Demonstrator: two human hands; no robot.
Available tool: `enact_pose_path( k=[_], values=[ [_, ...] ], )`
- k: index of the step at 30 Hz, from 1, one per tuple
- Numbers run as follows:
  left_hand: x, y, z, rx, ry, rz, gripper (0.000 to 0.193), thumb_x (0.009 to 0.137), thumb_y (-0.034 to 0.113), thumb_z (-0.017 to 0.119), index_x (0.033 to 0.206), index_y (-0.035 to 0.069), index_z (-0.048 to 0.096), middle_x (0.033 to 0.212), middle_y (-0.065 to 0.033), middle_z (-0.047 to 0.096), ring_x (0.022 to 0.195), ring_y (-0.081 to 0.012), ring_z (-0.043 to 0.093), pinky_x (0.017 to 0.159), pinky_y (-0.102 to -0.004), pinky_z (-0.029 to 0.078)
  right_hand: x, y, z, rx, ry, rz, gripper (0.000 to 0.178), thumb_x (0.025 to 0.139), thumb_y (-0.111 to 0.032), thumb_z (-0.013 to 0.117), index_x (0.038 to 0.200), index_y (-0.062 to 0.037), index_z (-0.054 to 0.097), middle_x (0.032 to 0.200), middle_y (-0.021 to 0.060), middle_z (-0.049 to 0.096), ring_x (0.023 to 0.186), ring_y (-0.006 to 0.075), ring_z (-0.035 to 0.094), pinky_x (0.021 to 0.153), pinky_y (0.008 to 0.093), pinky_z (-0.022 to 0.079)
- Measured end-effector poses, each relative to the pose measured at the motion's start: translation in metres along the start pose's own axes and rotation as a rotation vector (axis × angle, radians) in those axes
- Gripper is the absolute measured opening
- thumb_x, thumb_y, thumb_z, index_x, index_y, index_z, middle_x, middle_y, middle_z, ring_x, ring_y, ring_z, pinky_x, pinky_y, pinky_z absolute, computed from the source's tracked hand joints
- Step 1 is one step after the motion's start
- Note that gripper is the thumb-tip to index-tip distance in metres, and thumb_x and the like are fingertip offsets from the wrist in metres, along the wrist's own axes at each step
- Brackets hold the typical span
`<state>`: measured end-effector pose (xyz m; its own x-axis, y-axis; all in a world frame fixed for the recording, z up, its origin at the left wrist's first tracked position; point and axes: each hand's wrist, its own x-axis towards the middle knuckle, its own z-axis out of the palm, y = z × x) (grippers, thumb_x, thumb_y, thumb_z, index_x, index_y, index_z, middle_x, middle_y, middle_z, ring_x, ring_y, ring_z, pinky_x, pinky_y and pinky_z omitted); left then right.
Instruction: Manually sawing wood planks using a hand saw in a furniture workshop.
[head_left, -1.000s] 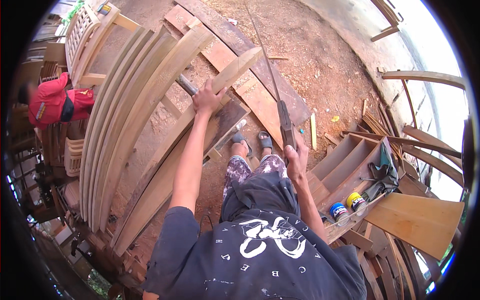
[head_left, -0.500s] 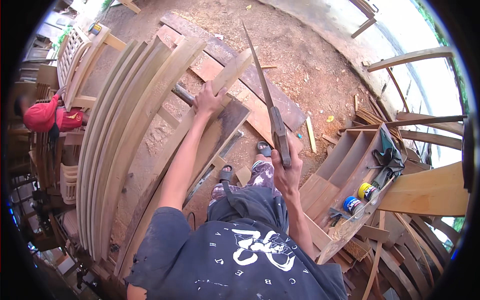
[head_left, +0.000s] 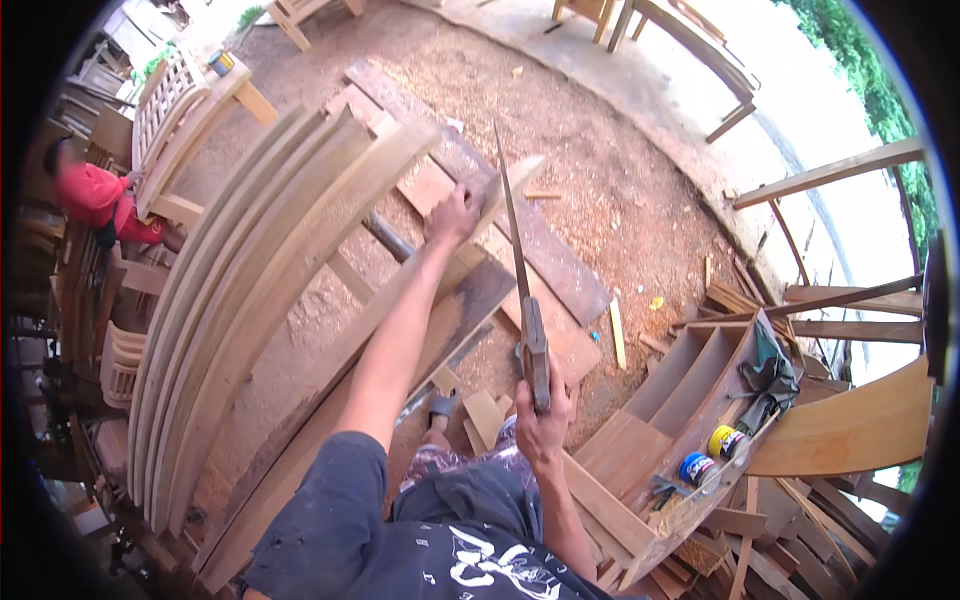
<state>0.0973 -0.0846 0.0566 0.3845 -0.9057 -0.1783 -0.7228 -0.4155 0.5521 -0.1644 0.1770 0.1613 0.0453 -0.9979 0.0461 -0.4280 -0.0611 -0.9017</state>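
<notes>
My right hand [head_left: 545, 418] is closed round the wooden handle of a handsaw [head_left: 519, 240], its long tapering blade pointing away from me. Near its far end the blade passes in front of the tip of a curved wooden plank [head_left: 385, 268]; whether they touch, I cannot tell. My left hand [head_left: 453, 214] is closed on that plank, a little short of the tip, with its fingertips hidden. Under the plank is a dark-stained wooden bench [head_left: 485, 290]. Several similar curved planks [head_left: 290, 220] stand side by side to the left.
Flat boards [head_left: 565, 275] lie on the shaving-strewn ground ahead. To the right is a wooden shelf unit [head_left: 690, 375] with a yellow can [head_left: 725, 441] and a blue can [head_left: 695, 468] beside it. A person in red [head_left: 95, 195] is by a slatted wooden bench [head_left: 170, 105] at far left.
The view has tilted, so most things sit lower. My right hand has brought the saw back and left, and its blade now overlaps the plank's tip. My left hand stays on the plank.
</notes>
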Motion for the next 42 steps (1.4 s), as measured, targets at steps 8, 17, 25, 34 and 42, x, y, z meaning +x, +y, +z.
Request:
enact_pose_path(
  k=[8,17,25,34,42],
  values=[
    [-0.052,-0.012,-0.008,0.188,-0.051,0.238,0.073,0.085,0.052,0.068,0.142,0.013,0.046,0.117,-0.0229,0.07,0.112,-0.0421,0.066,0.098,-0.0547,0.049,-0.038,-0.03,-0.004,0.186,0.092,0.111,0.053,0.092,-0.018,0.066,0.14,-0.0008,0.054,0.075,0.0094,0.061,0.066,0.013,0.059,0.064,0.0313,0.05],
    [-0.029,-0.02,-0.008,0.107,-0.171,0.197,0.064,0.077,0.036,0.073,0.132,0.009,0.054,0.114,-0.0229,0.071,0.111,-0.0401,0.067,0.095,-0.0511,0.053,-0.059,-0.037,-0.005,0.229,0.077,0.119,0.049,0.096,-0.015,0.064,0.142,-0.0025,0.054,0.075,0.0003,0.054,0.066,0.0076,0.05,0.057,0.0268,0.044],
    [-0.027,-0.03,-0.008,0.14,-0.165,0.222,0.069,0.08,0.047,0.072,0.134,0.01,0.05,0.113,-0.0234,0.07,0.108,-0.0411,0.067,0.095,-0.0516,0.052,-0.061,-0.038,-0.013,0.182,0.05,0.138,0.051,0.095,-0.012,0.062,0.143,0.0006,0.052,0.095,0.0066,0.063,0.086,0.0125,0.058,0.077,0.0294,0.048],
    [-0.033,-0.029,-0.007,0.028,-0.082,0.107,0.08,0.086,0.078,0.052,0.139,0.018,0.057,0.118,-0.0193,0.071,0.112,-0.0403,0.067,0.096,-0.0499,0.051,-0.047,-0.027,-0.006,0.175,0.091,-0.013,0.053,0.094,-0.011,0.062,0.144,0.001,0.05,0.078,0.0037,0.06,0.066,0.0096,0.055,0.062,0.0269,0.049],
    [-0.082,-0.008,-0.001,0.193,0.219,0.381,0.064,0.091,0.051,0.065,0.138,0.01,0.05,0.138,-0.0146,0.054,0.132,-0.0328,0.049,0.108,-0.0492,0.04,-0.022,0.021,-0.034,0.273,0.035,0.076,0.052,0.096,-0.005,0.059,0.146,0.0009,0.048,0.087,0.0029,0.064,0.069,0.0075,0.059,0.06,0.0233,0.048]
  ],
)
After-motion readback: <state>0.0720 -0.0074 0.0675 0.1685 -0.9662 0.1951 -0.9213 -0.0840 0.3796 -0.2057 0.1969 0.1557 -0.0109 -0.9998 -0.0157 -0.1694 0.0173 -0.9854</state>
